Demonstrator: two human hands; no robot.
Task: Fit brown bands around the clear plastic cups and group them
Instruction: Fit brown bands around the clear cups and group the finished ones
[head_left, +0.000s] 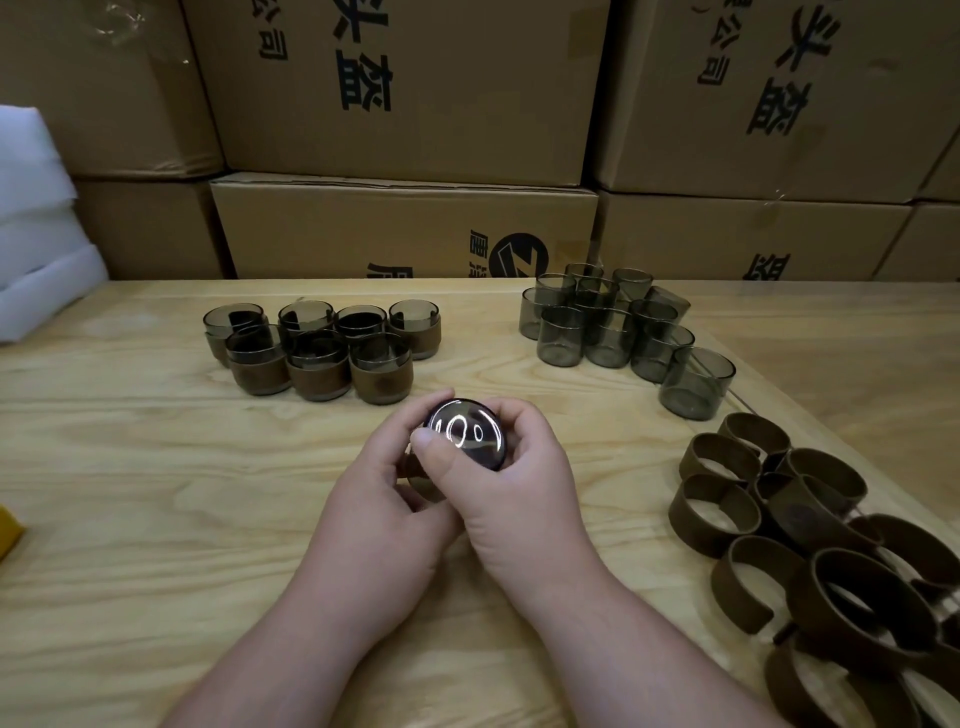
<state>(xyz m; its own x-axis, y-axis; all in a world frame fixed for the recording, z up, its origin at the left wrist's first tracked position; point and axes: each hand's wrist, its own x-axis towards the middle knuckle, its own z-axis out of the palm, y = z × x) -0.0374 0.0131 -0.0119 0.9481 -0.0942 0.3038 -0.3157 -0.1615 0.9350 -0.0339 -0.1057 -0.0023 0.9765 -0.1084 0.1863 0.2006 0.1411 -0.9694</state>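
Both hands hold one clear cup (470, 434) above the middle of the wooden table, its shiny base turned toward me. My left hand (384, 499) curls round its left side, where a brown band (413, 467) shows between the fingers. My right hand (519, 483) grips the right side with the thumb pressed on the base. Several banded cups (322, 353) stand grouped at the back left. Several bare clear cups (613, 327) cluster at the back right. Loose brown bands (810, 530) lie heaped at the right.
Stacked cardboard boxes (405, 228) wall off the back of the table (156, 493). White foam (36, 228) sits at the far left, and a yellow object (8, 532) pokes in at the left edge.
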